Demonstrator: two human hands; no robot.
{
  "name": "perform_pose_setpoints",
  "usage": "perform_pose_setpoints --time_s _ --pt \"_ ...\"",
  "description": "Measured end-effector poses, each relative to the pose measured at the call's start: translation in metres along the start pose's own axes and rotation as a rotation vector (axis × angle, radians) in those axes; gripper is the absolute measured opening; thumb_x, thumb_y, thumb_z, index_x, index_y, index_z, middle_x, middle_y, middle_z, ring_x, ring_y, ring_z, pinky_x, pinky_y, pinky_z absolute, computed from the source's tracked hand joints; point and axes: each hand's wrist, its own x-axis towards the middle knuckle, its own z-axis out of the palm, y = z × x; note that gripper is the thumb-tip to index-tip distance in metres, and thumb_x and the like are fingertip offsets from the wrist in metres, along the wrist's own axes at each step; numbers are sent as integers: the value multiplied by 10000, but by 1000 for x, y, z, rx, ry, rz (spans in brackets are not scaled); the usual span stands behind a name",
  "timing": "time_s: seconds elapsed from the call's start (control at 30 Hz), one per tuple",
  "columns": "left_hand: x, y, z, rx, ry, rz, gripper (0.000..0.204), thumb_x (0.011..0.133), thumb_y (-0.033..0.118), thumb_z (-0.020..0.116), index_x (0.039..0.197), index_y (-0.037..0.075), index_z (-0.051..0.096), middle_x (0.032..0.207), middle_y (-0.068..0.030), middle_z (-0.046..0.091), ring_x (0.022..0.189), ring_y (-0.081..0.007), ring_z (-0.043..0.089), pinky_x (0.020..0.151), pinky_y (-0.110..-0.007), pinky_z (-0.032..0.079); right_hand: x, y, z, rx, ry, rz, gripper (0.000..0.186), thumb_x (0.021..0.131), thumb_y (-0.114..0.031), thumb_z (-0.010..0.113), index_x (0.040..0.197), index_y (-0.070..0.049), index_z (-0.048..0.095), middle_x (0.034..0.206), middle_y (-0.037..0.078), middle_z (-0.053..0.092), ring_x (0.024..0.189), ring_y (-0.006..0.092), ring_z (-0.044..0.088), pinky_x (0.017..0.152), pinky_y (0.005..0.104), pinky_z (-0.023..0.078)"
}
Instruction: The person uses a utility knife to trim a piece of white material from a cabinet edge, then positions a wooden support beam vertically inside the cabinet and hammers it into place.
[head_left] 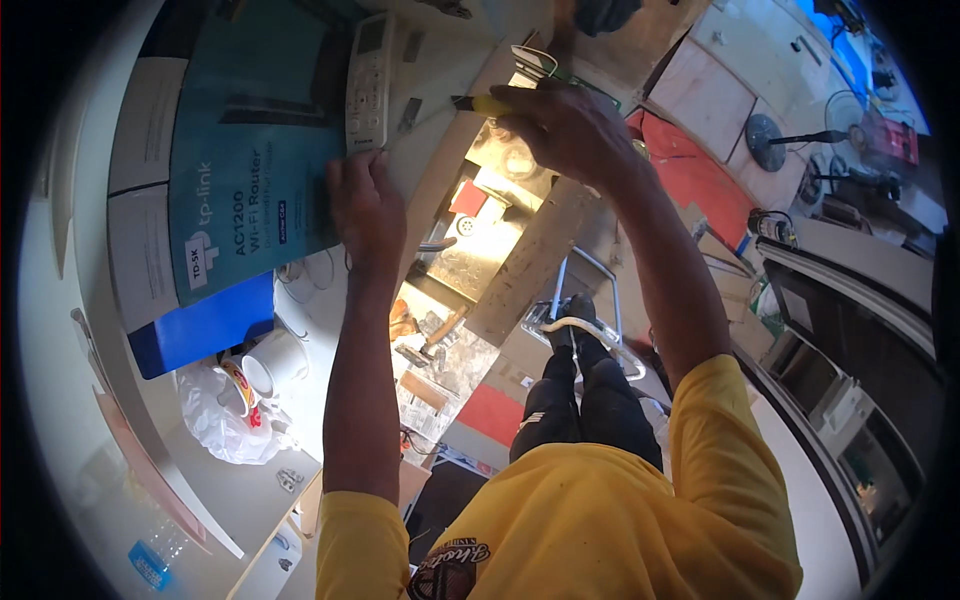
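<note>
A cluttered workshop floor (470, 370) lies below a white shelf (240, 480), with a pedestal fan (800, 135) standing beyond.

Single head view, fisheye, worn high and looking steeply down past the yellow shirt (600, 530); both forearms enter from the near edge, shelf top (440, 60) close ahead, floor far below right.

White shelf (440, 60) bears teal box (255, 150), remote (369, 85)

Glossy teal cardboard box (255, 150), smooth white plastic remote control (369, 85), crinkled plastic bag (215, 420), rough wooden plank (530, 260).
</note>
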Motion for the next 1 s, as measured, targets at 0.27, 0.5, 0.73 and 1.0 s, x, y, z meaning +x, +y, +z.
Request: perform_pose_setpoints --time_s 0.27,0.5,0.73,1.0 --pt "0 2 4 13 16 21 59 937 70 668 967 22 654 900 -158 592 828 -365 597 734 -437 490 13 10 -5 22 -68 -6 297 923 -340 681 1203 -255 726 890 108 739 777 315 710 685 433 558" --pt "-3 1 -1 13 -22 -10 67 937 67 651 982 29 619 909 -170 589 873 -374 600 737 -446 505 7 20 -7 26 -1 -85 297 908 -328 707 1198 -267 728 831 103 731 767 308 706 675 427 554" --pt "0 3 0 22 -19 -20 69 931 43 654 989 31 619 914 -165 587 856 -367 601 730 -438 509 26 30 -9 34 -63 -187 316 915 -352 700 1216 -259 727 870 112 730 802 311 708 707 439 558" --pt "-2 3 0 12 -16 -12 53 936 45 648 978 22 627 909 -168 580 840 -371 597 729 -444 500 30 52 -21 14 -92 -245 332 915 -357 706 1222 -232 726 954 98 727 868 304 707 739 442 556"
